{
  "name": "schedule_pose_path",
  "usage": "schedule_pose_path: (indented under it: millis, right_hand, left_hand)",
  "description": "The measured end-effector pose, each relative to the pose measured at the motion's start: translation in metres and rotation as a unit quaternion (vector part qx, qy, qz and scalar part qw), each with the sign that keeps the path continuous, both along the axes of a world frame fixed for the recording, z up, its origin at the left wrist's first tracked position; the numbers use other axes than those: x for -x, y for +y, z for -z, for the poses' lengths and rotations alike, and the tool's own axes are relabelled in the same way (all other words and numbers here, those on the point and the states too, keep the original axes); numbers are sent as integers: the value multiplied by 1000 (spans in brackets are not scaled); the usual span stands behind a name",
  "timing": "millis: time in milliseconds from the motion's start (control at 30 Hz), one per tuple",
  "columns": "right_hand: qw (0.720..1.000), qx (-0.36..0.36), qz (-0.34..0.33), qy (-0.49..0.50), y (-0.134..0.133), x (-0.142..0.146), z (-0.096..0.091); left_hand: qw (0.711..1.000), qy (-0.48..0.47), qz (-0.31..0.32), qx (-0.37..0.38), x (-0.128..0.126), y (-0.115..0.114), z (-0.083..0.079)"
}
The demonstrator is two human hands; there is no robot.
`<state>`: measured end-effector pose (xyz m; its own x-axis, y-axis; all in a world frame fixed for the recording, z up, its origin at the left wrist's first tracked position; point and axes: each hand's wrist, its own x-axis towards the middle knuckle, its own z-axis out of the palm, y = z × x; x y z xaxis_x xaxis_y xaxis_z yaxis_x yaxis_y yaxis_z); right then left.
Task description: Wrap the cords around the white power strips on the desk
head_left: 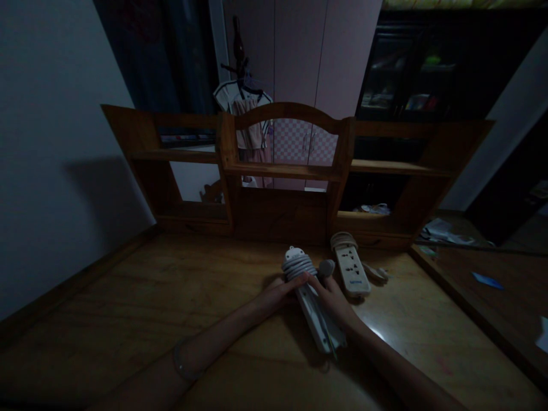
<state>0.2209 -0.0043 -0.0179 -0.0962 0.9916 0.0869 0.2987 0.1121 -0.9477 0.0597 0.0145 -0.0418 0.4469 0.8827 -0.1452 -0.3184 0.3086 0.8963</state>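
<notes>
A long white power strip [317, 317] lies on the wooden desk [128, 308], its cord wound in a coil [296, 264] around its far end. My left hand [280, 294] reaches in from the left with fingertips on the coil. My right hand [334, 299] rests over the strip's right side, fingers curled near the grey plug [327, 267] at the coil. A second, shorter white power strip [351, 268] lies just to the right with its own cord wrapped at its far end [342, 240].
A wooden shelf unit [282, 171] stands along the desk's back edge. A white wall [51, 142] is on the left. Clothes hang on a rack [246, 114] behind. Papers lie on the floor at right [440, 231], near a dark cabinet [411, 68].
</notes>
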Motion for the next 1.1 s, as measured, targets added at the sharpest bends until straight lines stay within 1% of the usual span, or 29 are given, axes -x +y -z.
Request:
schedule_pose_path:
  millis: [200,333,433,833,933,1100]
  right_hand:
    - [1000,6,0,6,-1,1,-2]
    - [1000,-4,-1,0,-1,1,-3]
    - [1000,-1,7,7,-1,1,-3]
    - [1000,-13,4,-3,1,0,1]
    - [1000,-9,-2,-2,0,0,0]
    - [999,-6,-15,28,-3,2,-4]
  left_hand:
    - [1000,1,0,5,1,0,-1]
    - [1000,1,-2,9,1,-1,-1]
    - [1000,5,-6,5,1,-1,-1]
    - [1000,2,-2,7,0,-2,-4]
    - [1000,-4,-6,15,0,-1,-3]
    - [999,-17,-9,40,2,1,0]
